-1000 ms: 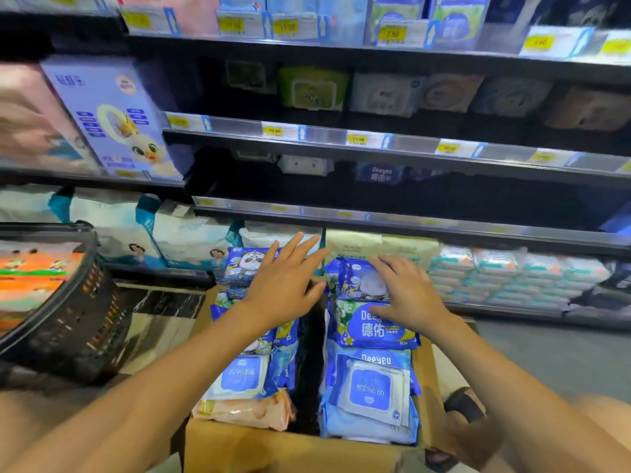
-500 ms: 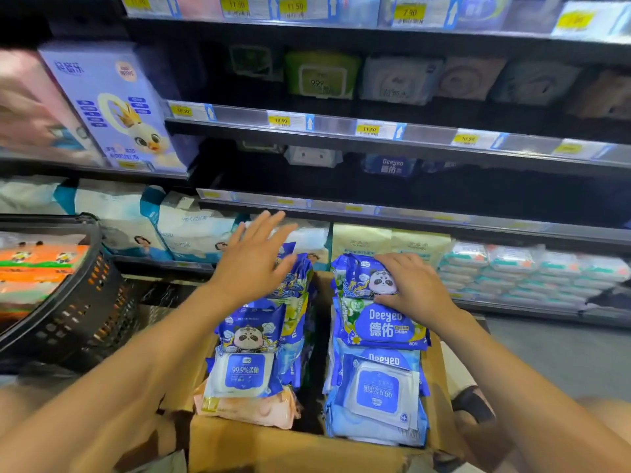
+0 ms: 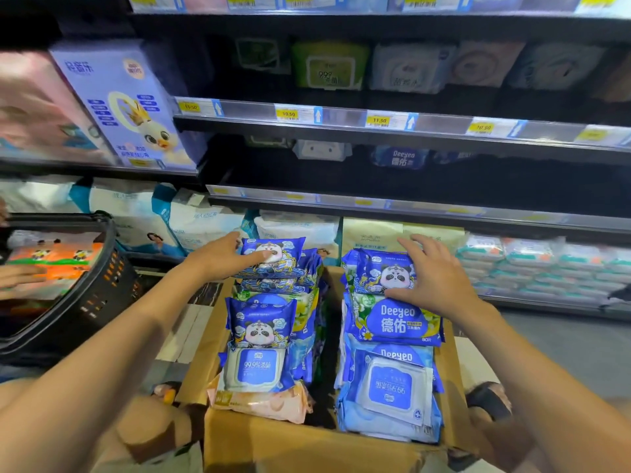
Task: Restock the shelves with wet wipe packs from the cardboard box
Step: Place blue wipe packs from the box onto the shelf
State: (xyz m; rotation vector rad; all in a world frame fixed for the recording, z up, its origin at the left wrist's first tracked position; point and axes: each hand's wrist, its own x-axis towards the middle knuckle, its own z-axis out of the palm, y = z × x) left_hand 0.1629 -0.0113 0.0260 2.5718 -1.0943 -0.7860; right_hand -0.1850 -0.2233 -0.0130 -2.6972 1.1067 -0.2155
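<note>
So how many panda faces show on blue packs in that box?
3. One on the left pile's top pack, held by the left hand; one on a lower pack there; one on the right pile's top pack, held by the right hand. Others may be hidden.

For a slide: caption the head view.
Left hand grips one panda-print wipe pack, right hand another, in the cardboard box.

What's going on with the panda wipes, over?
Left hand pinches left panda pack, top of its stack. Right hand grips right panda pack. Both packs in cardboard box. Black basket left of box.
</note>
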